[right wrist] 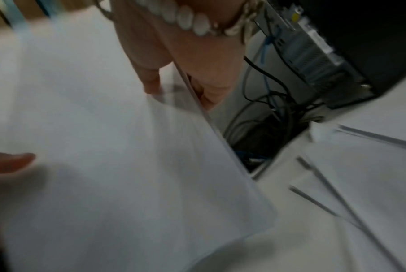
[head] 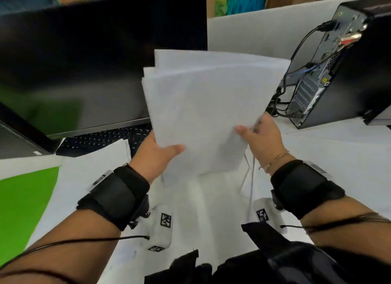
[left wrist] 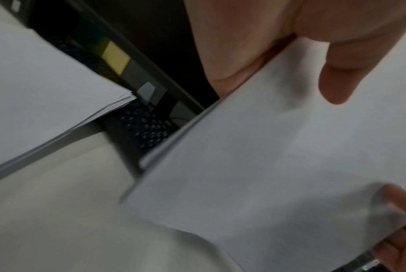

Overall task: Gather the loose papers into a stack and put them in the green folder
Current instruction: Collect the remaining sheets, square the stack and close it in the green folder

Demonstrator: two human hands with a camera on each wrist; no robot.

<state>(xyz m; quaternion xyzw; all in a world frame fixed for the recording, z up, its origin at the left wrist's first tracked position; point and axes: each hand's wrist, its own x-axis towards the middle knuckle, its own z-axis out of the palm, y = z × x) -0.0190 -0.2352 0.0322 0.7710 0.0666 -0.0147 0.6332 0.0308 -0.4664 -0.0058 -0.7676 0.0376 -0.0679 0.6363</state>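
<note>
A stack of white papers is held up above the desk, its sheets fanned a little at the top left. My left hand grips the stack's lower left edge, thumb on the front. My right hand grips the lower right edge, thumb on the front. The same papers fill much of both wrist views. The green folder lies flat on the desk at the left. More white sheets lie beside it, and others at the right.
A dark monitor stands behind the papers with a black keyboard under it. A black computer tower with cables stands at the right. A white partition rises at the back. Dark cloth lies at the near edge.
</note>
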